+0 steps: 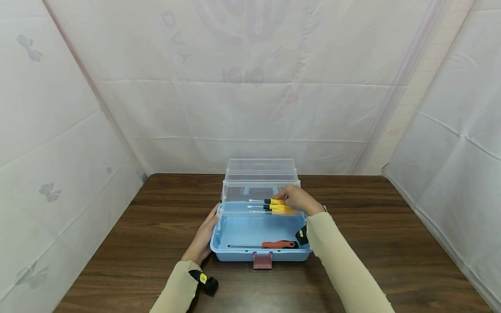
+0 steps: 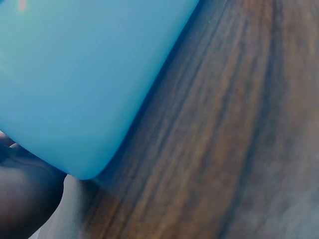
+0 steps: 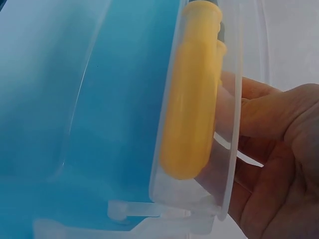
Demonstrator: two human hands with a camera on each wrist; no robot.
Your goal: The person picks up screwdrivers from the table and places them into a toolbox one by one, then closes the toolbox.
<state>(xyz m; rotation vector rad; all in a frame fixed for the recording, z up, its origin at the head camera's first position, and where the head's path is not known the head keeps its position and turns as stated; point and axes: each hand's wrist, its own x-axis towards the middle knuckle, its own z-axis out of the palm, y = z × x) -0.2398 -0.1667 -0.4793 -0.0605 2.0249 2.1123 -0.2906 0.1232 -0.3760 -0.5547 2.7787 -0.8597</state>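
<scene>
A light blue toolbox stands open on the table, its clear lid and translucent tray raised at the back. My right hand is at the right end of this tray and pinches the yellow handle of a screwdriver with a black collar. More yellow-handled screwdrivers lie in the tray just in front; their handles show through its wall in the right wrist view. My left hand rests along the box's left side, fingers fairly straight. An orange-and-black screwdriver lies in the box's bottom.
A pinkish latch hangs at the box's front. Dark wood tabletop surrounds the box. White sheeting hangs behind and at both sides. Black wrist cameras are strapped to the sleeves.
</scene>
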